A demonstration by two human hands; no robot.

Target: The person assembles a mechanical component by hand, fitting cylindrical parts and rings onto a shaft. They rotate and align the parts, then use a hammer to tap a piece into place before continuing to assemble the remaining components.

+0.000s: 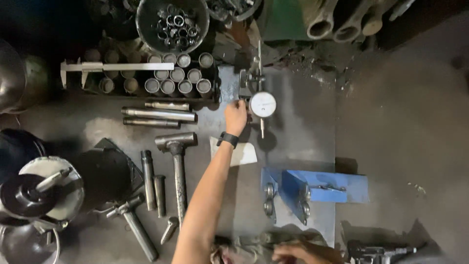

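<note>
Pinching something small beside the white dial gauge (pixel 263 104) on its stand at the steel plate's (pixel 293 142) far edge, the left hand (pixel 235 116) steadies it, while the right hand (pixel 298 253), blurred, seemingly grips a rag (pixel 244 244) near the body.

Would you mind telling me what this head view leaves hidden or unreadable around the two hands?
- Left hand: fingertips hidden behind the hand at the dial gauge, so the grip is unclear.
- Right hand: blurred and cut by the bottom edge, on a rag.
- Dial gauge: needle and marks too small.
- Bowl of rings: cut by the top edge.
</note>
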